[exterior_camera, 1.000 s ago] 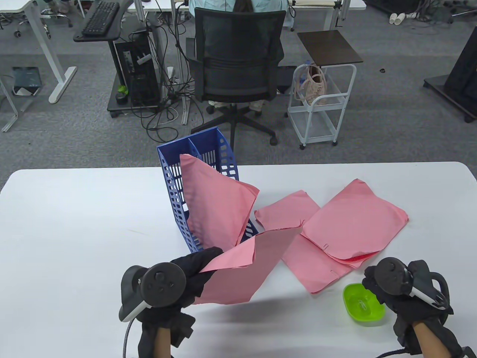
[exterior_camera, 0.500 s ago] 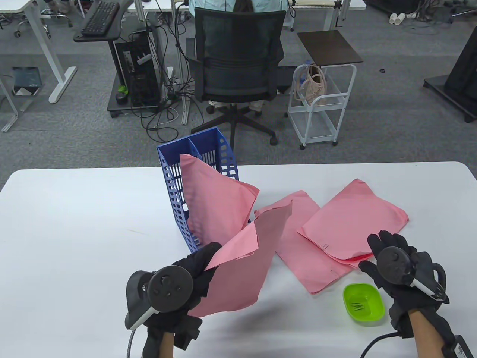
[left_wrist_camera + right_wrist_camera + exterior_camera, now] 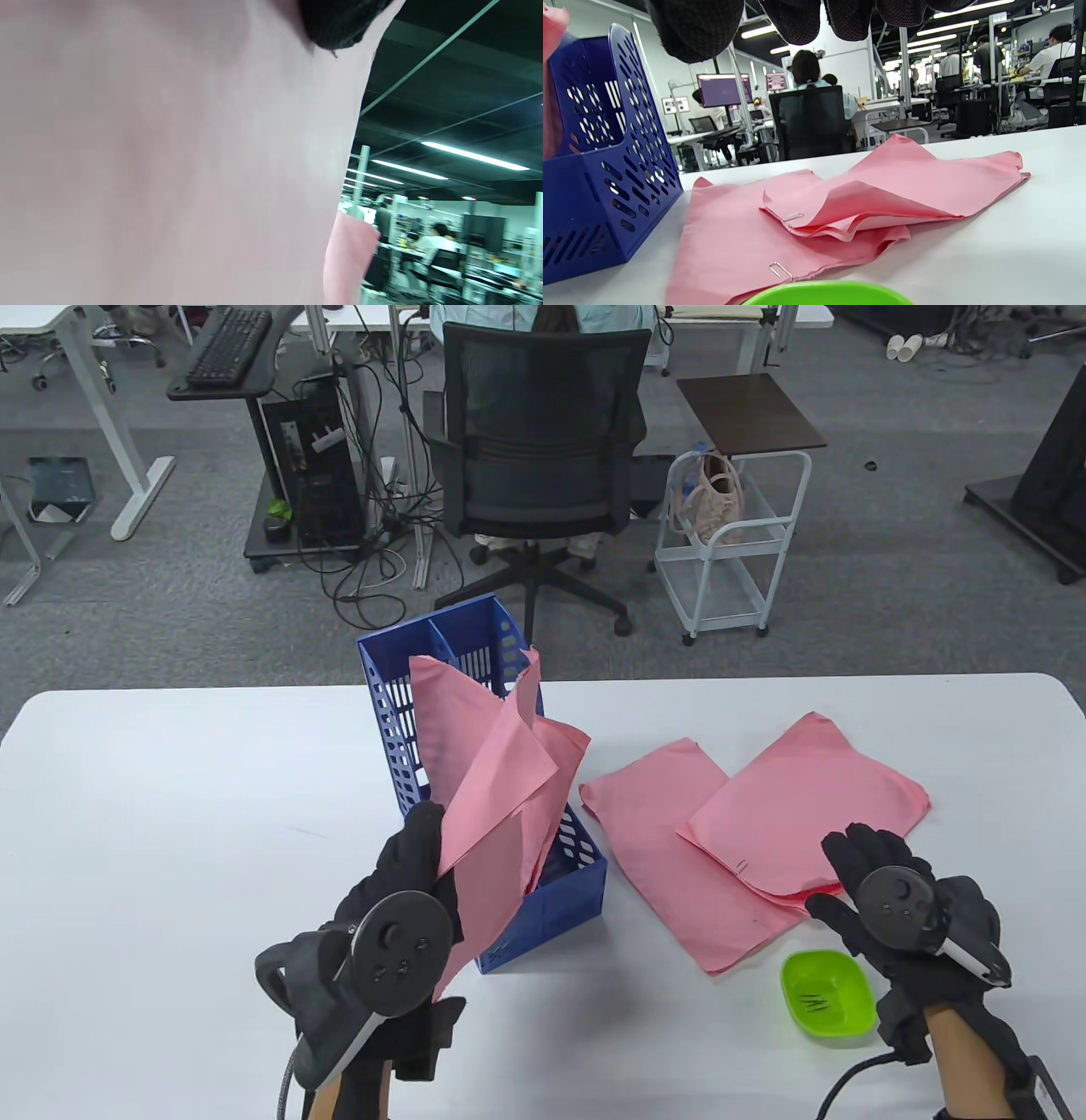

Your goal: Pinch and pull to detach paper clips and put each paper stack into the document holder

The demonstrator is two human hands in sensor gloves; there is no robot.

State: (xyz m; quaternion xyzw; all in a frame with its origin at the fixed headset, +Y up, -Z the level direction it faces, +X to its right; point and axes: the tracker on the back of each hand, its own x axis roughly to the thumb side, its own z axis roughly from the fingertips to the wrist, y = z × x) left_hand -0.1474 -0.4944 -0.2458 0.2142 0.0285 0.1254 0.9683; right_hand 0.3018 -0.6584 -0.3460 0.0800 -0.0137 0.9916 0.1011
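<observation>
Left hand (image 3: 407,891) is gripping a pink paper stack (image 3: 501,780), feeding it into the blue document holder (image 3: 556,899) ahead; limp sheets risk buckling against paper already inside.

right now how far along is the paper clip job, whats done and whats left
Done: one pink stack stands in the blue document holder, and loose clips lie in the green dish. In hand: the left hand grips an unclipped stack, tilting it over the holder. Left: two stacks on the table, the upper stack and lower stack, each with its paper clip on. The right hand hovers open by them.
</observation>
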